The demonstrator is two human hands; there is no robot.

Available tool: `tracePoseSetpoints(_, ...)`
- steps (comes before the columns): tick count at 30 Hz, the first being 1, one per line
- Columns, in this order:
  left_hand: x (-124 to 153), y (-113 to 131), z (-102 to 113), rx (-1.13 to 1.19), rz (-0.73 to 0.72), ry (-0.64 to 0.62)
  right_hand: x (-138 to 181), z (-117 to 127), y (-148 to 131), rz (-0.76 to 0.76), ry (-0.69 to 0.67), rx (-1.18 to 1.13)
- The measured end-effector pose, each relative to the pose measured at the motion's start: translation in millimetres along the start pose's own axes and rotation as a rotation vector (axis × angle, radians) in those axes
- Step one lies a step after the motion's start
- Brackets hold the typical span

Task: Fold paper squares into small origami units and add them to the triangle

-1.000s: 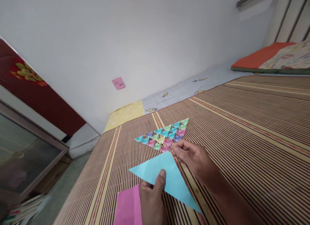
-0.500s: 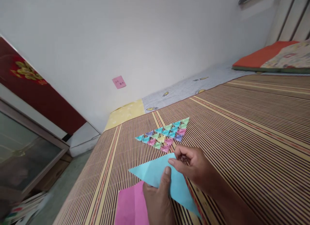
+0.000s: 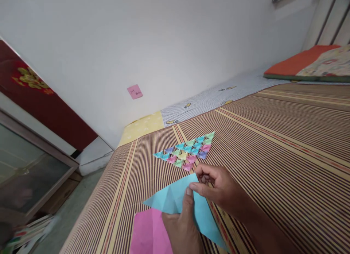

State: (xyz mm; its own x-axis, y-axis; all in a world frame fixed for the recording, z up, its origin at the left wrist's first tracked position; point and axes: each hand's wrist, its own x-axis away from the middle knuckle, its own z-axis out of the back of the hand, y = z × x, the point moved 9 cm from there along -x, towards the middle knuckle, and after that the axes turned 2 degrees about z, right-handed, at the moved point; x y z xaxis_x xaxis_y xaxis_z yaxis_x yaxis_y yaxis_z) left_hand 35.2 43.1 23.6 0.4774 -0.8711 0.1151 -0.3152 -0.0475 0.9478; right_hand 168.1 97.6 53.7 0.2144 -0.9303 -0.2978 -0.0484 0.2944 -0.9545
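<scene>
A light-blue sheet of paper (image 3: 175, 193), folded to a triangle, is held up off the mat, with a crease down its left part. My left hand (image 3: 183, 223) grips its lower middle, thumb on the near face and the fingers hidden behind. At the upper corner my right hand (image 3: 213, 181) curls closed, its thumb and forefinger at the paper's edge. Beside my left hand a pink sheet of paper (image 3: 144, 232) with a fold line shows, partly covered. Beyond the hands lies a triangle of small folded paper pieces (image 3: 188, 150) in several colours.
The striped mat (image 3: 262, 155) covers the surface up to a checked cloth (image 3: 202, 97) along the wall. An orange-edged cushion (image 3: 298, 62) lies at the far right. A pink note (image 3: 135, 91) is stuck to the wall. A glass-fronted cabinet (image 3: 27, 170) stands at left.
The blue paper's left tip has dropped slightly and its crease shows more sharply. My right thumb has shifted a little left, close to my left thumb.
</scene>
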Motion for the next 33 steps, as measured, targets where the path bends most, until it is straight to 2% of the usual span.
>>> tracePoseSetpoints(4,0.2,-9.2,-0.6,0.113,0.117,-0.003,0.3,-0.9,0.7,-0.006,-0.064,-0.051)
tracePoseSetpoints(13,-2.2,-19.1,-4.1,0.239,0.181,-0.031,-0.8,0.5,6.6,0.017,-0.066,-0.198)
tracePoseSetpoints(18,-2.2,-14.8,2.0,0.082,0.144,-0.002,-0.3,-1.0,10.4,-0.027,-0.061,-0.163)
tracePoseSetpoints(24,-3.1,-7.7,12.9,-0.063,0.048,0.081,0.5,-0.4,1.7,0.019,-0.047,-0.083)
tracePoseSetpoints(33,-0.7,-7.3,9.9,-0.065,0.072,0.077,3.7,-1.5,-5.6,0.027,-0.086,-0.059)
